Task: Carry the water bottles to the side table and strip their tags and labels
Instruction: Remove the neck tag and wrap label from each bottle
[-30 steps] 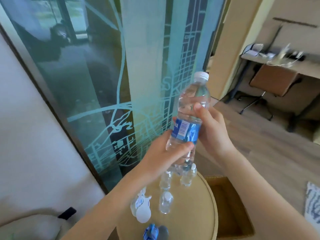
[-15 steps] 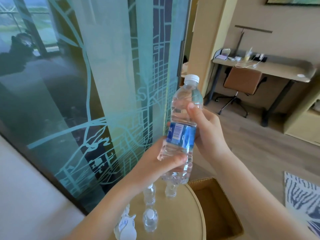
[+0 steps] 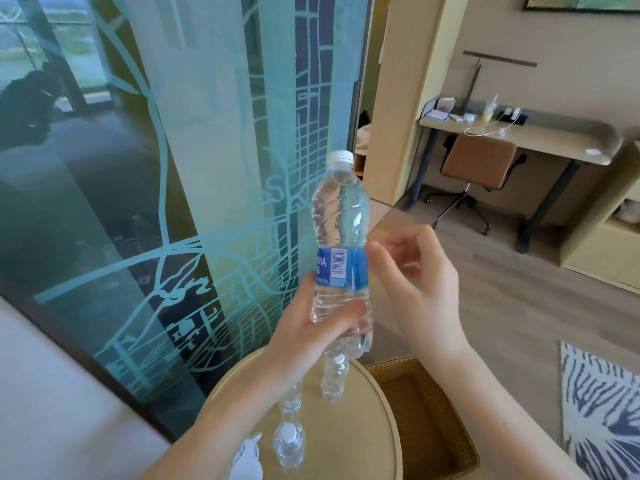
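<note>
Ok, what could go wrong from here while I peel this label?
Only your left hand holds the bottle, and low down; tugging the label with your right hand could twist it loose. Small bottles stand on the table right below, so a drop would likely topple them.
</note>
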### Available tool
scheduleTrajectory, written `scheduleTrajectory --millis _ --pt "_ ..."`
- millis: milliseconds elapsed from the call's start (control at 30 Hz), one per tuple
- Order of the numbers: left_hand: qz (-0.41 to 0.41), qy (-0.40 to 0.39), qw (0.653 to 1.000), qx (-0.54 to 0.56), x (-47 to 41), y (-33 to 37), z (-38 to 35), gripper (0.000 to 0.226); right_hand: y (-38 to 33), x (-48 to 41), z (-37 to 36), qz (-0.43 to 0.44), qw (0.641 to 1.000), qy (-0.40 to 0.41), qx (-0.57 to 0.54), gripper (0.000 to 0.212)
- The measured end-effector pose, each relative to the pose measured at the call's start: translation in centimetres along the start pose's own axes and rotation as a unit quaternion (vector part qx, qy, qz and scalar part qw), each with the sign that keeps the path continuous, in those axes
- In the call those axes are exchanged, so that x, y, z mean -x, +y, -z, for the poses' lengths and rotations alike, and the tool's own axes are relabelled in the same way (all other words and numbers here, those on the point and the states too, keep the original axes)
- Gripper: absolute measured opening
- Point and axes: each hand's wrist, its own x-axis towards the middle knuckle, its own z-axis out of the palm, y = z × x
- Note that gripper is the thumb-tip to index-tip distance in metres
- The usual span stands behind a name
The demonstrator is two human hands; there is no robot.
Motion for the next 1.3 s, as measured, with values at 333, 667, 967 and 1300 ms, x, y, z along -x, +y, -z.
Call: scheduleTrajectory --millis 333,667,967,1300 --pt "-0.01 0.028 1.0 -0.008 1.2 -0.8 -0.6 0.046 -1.0 1.1 -1.3 -0.058 0.998 -0.023 0.002 0.03" --pt "-0.007 0.073 0.997 -0.011 2.2 -1.9 -0.5 0.04 -1.1 2.4 -1.0 -0.073 0.995 -0.061 -0.027 0.005" --pt "-0.012 0.105 0.993 -0.043 2.5 -2.4 -0.2 0.043 -1.0 3.1 -2.0 -0.067 0.996 -0.037 0.043 0.009" --pt "-0.005 0.104 0.994 -0.025 2.6 -2.6 0.4 0.04 0.1 2.3 -2.0 -0.105 0.984 -0.134 -0.048 0.026"
